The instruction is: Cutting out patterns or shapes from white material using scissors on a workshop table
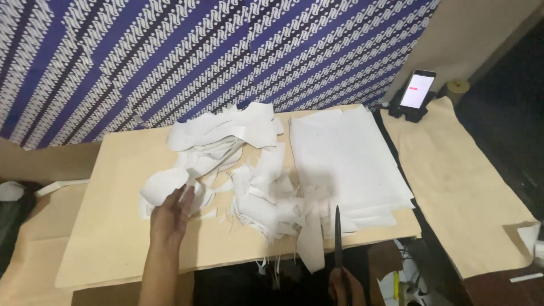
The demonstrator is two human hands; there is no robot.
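Scraps of thin white cut paper (238, 170) lie in a loose heap across the middle of a flat tan board (107, 226), which rests on a work surface in front of a blue-and-white patterned cloth backdrop (170, 51). Just to the right of the heap, a stack of uncut white paper sheets (345, 158) lies flat, its lower edges fanned out slightly near the board's front edge. The left hand (170, 212) rests palm down on the board at the heap's lower left edge, fingers extended and touching a curled scrap, not closed on anything. The right hand (343, 286) is at the bottom edge of the view, clenched around the handle end of a pair of dark, slim scissors (338, 235), whose closed blades point up and away toward the heap and overlap a long narrow strip of paper (310, 238) that hangs over the board's front edge. Judged from appearance, the scraps are very light, limp and easily torn or scattered; they would likely slide on the smooth board, so a pinch at a broad, flat part of a piece appears more secure than at a thin tail. A dark smartphone with a lit screen (416, 90) stands propped on a holder at the upper right, well apart from the hands, beside a sheet of brown paper (459, 187).
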